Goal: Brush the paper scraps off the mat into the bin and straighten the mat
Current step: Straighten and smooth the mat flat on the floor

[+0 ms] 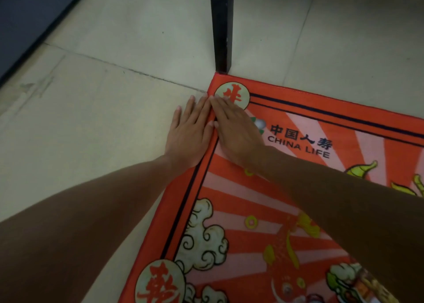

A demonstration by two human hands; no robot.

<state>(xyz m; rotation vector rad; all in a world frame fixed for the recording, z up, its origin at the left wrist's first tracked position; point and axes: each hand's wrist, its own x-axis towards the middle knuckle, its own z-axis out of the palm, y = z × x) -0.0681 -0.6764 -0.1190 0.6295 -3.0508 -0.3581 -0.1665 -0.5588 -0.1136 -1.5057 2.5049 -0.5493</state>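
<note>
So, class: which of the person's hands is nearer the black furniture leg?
Right. The right hand lies flat on the mat's corner, just below the leg; the left hand rests mostly on the floor beside the mat's edge.

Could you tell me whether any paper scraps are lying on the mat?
No, the visible part of the mat shows only its printed pattern and both hands, no scraps.

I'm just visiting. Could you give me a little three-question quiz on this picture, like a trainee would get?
1. True or false: paper scraps lie on the visible part of the mat.
2. Which hand rests partly on the floor? A) left hand B) right hand
3. What dark upright thing stands at the mat's far corner?

Key: 1. False, none show. 2. A; it lies flat along the mat's edge, the right flat on the mat. 3. A furniture leg.
</note>
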